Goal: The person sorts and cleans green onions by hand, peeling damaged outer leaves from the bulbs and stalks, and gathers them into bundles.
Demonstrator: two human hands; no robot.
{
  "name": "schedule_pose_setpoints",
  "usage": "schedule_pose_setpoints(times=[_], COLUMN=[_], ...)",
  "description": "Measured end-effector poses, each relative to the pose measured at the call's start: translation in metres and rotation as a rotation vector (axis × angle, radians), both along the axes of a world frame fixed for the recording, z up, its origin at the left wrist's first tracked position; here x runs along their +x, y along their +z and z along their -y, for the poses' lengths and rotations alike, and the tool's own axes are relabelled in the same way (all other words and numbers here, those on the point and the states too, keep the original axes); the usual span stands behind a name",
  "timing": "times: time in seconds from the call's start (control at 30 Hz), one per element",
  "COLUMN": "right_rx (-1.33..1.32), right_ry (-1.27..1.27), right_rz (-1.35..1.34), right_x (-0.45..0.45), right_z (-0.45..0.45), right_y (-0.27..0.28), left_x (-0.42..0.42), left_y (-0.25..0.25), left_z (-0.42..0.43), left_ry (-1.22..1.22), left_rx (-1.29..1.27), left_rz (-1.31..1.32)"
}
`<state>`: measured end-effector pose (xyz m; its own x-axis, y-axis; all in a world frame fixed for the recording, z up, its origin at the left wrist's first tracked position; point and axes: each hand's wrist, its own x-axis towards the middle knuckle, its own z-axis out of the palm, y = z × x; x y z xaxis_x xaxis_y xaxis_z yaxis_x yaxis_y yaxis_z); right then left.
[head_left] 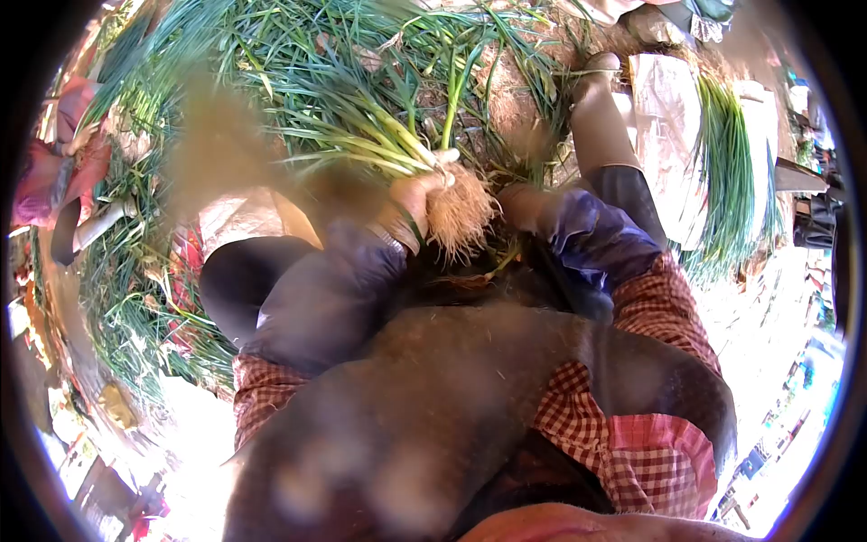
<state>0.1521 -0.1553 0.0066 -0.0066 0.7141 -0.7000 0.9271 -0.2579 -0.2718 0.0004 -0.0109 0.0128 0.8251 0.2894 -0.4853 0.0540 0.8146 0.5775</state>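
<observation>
In the head view my left hand [412, 197] is closed round the white base of a bunch of spring onions [397, 149]. Their pale, tangled roots [461, 212] hang down beside my fingers, and the long green leaves spread away to the upper left. On the other side of the roots is my right hand [524, 206], close to them but apart. It is blurred, and its fingers are too unclear to show a grip. Below both hands a dark apron [470, 352] covers my lap.
Loose green leaves [271, 54] cover the ground ahead and to the left. A bundle of long greens [727, 154] lies on a pale sack [666, 108] at the right. Another person's hand [79, 140] shows at the far left. Smudges blur parts of the view.
</observation>
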Motion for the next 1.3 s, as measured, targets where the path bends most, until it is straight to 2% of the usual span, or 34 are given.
schedule_pose_setpoints(times=[0.03,0.07,0.13,0.17,0.2,0.23,0.27,0.3,0.33,0.37,0.4,0.43,0.47,0.5,0.57,0.6,0.63,0.67,0.7,0.77,0.8,0.83,0.9,0.93,0.97,1.0,1.03,1.07,1.1,1.13,1.2,1.23,1.27,1.3], right_rx=[0.013,0.144,0.306,0.354,0.387,0.256,0.352,0.446,0.368,0.208,0.4,0.447,0.341,0.444,0.989,0.99,1.072,1.147,1.139,1.08,0.817,0.816,0.91,0.875,0.874,0.757,0.632,0.54,0.542,0.482,0.421,0.593,0.741,0.86], right_ry=[0.05,-0.324,-0.732,-0.761,-0.814,-0.767,-0.759,-0.748,-0.755,-0.798,-0.808,-0.762,-0.687,-0.568,-0.328,-0.321,-0.34,-0.362,-0.36,-0.574,-0.913,-0.912,-1.059,-1.157,-1.164,-1.172,-1.173,-1.067,-1.07,-0.981,-0.892,-0.513,-0.141,0.222], right_rz=[0.003,-0.045,-0.047,0.003,-0.034,-0.037,0.005,0.05,0.051,0.147,0.248,0.308,0.372,0.457,0.533,0.53,0.397,0.26,0.257,0.023,-0.435,-0.437,-0.862,-0.97,-0.974,-1.144,-1.308,-1.322,-1.325,-1.399,-1.475,-1.349,-1.19,-1.002], right_x=[0.004,0.017,0.033,0.041,0.028,0.041,0.042,0.044,0.034,0.031,0.019,0.018,0.016,0.018,0.018,0.022,0.027,0.03,0.032,0.035,0.025,0.024,0.023,0.016,0.013,0.009,0.005,0.01,0.012,0.012,0.017,0.02,0.023,0.025], right_z=[-0.009,-0.016,-0.037,-0.055,-0.064,-0.077,-0.081,-0.084,-0.09,-0.097,-0.095,-0.099,-0.108,-0.109,-0.096,-0.096,-0.096,-0.094,-0.091,-0.087,-0.085,-0.084,-0.082,-0.081,-0.079,-0.077,-0.073,-0.068,-0.064,-0.059,-0.05,-0.042,-0.035,-0.027], right_y=[0.023,0.005,0.0,0.004,0.03,0.011,-0.004,-0.019,0.016,0.018,0.02,0.015,0.021,0.008,-0.008,-0.013,-0.018,-0.024,-0.033,-0.052,-0.034,-0.024,-0.011,0.0,0.001,0.0,-0.002,-0.016,-0.015,-0.009,0.002,0.009,0.014,0.013], left_x=[0.002,0.004,0.002,0.001,0.0,0.0,0.0,0.002,0.006,0.006,0.006,0.006,0.004,0.004,0.003,0.005,0.005,0.004,0.003,0.002,0.002,0.002,0.003,0.002,0.001,0.0,0.0,0.003,0.005,0.0,-0.004,-0.006,-0.007,-0.007], left_y=[-0.011,-0.012,-0.013,-0.015,-0.013,-0.024,-0.039,-0.038,-0.041,-0.039,-0.039,-0.04,-0.048,-0.056,-0.073,-0.077,-0.082,-0.086,-0.069,-0.043,-0.039,-0.04,-0.035,-0.029,-0.022,-0.015,-0.02,-0.027,-0.032,0.003,0.002,0.0,-0.004,-0.011], left_z=[0.005,0.009,0.015,0.017,0.018,0.019,0.018,0.02,0.021,0.022,0.02,0.018,0.018,0.019,0.019,0.017,0.017,0.02,0.019,0.014,0.014,0.012,0.01,0.009,0.007,0.006,0.006,0.007,0.007,0.004,-0.002,-0.003,-0.009,-0.012], left_ry=[-0.006,-0.042,-0.106,-0.088,-0.146,-0.195,-0.221,-0.23,-0.217,-0.218,-0.224,-0.239,-0.203,-0.167,-0.156,-0.145,-0.134,-0.09,-0.088,-0.115,-0.063,-0.062,0.006,0.002,0.016,0.033,0.03,0.088,0.146,0.121,0.134,0.145,0.146,0.154], left_rx=[0.23,0.251,0.25,0.329,0.478,0.437,0.597,0.628,0.592,0.573,0.598,0.609,0.587,0.549,0.562,0.507,0.449,0.435,0.427,0.461,0.368,0.368,0.356,0.355,0.103,-0.147,-0.147,-0.188,-0.228,-0.302,-0.257,-0.219,-0.336,-0.15], left_rz=[0.013,-0.01,-0.048,0.037,0.016,-0.029,0.057,0.038,0.076,0.02,-0.014,-0.044,-0.034,-0.015,-0.028,-0.062,-0.094,0.042,0.038,-0.062,-0.042,-0.044,-0.016,-0.023,-0.002,0.019,0.013,0.044,0.076,-0.038,-0.008,0.024,-0.04,0.087])
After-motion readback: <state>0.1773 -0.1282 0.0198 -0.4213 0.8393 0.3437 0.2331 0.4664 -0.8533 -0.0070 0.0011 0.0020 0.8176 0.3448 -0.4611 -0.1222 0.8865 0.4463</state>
